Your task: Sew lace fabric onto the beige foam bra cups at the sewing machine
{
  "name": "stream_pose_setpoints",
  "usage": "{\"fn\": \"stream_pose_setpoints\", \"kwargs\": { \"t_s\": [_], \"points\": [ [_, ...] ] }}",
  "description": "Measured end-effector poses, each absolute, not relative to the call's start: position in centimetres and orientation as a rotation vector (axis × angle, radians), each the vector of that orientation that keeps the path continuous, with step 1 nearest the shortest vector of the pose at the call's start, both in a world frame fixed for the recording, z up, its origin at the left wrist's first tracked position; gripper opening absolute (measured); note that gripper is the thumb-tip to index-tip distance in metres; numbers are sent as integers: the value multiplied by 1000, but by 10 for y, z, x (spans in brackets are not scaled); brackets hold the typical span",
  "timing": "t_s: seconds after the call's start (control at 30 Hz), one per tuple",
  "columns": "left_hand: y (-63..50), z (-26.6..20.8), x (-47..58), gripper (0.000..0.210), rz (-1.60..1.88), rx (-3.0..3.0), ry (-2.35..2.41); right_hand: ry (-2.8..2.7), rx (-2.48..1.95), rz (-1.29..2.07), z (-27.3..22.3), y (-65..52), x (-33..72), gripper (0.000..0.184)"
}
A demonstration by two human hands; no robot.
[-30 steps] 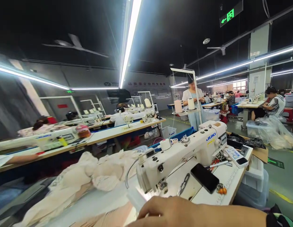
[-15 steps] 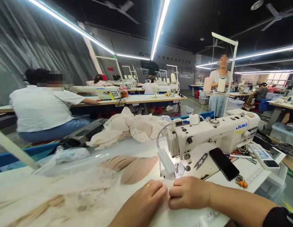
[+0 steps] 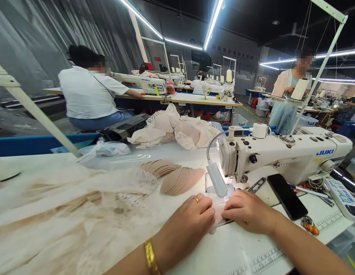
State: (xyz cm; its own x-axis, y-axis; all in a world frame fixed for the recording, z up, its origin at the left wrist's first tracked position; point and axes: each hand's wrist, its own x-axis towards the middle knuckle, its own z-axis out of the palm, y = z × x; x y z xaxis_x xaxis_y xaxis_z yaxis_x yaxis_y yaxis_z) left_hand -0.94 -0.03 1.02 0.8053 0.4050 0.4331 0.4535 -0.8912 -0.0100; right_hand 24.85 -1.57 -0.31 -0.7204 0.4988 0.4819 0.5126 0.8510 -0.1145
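Between my two hands lies a small piece of pale pink fabric (image 3: 219,214), at the front of the white sewing machine (image 3: 276,152). My left hand (image 3: 191,214) wears a ring and pinches the fabric's left side with curled fingers. From the right, my right hand (image 3: 246,210) grips the opposite edge, its fingertips near the needle area. A small lamp (image 3: 217,178) on a bendy neck hides the needle and presser foot. Left of the machine lie fanned stacks of beige cup-shaped pieces (image 3: 181,181).
White lace fabric (image 3: 114,210) spreads over the table's left side, with more lace pieces (image 3: 174,128) heaped behind. Thread snips (image 3: 257,185), a black phone (image 3: 287,196) and an orange trinket (image 3: 310,227) lie right. One co-worker (image 3: 91,89) sits left; another person (image 3: 292,88) stands behind the thread cones.
The view has turned left and tilted down, so the scene sits further right. My hands have moved nearer the needle area, and more of the pink fabric shows between them.
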Motion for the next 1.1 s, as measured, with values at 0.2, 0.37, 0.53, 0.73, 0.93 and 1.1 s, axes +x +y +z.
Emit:
{"fn": "stream_pose_setpoints", "kwargs": {
  "t_s": [0.2,0.37,0.53,0.73,0.93,1.1],
  "points": [
    [0,8,-7,27,-650,-2919,-622,-2570,-744,9,5,-21,251,25],
    [0,5,-5,23,-653,-2883,-636,-2561,-767,59,5,-21,253,25],
    [6,-7,-2,22,-817,-2842,-598,-2551,-751,119,5,-21,253,25],
    [10,-18,4,22,-932,-2825,-551,-2554,-780,140,6,-20,255,23],
    [12,-19,5,24,-1002,-2816,-538,-2561,-879,65,9,-21,253,27],
    [24,-22,2,23,-898,-2852,-536,-2560,-955,0,6,-20,250,19]
  ]
}}
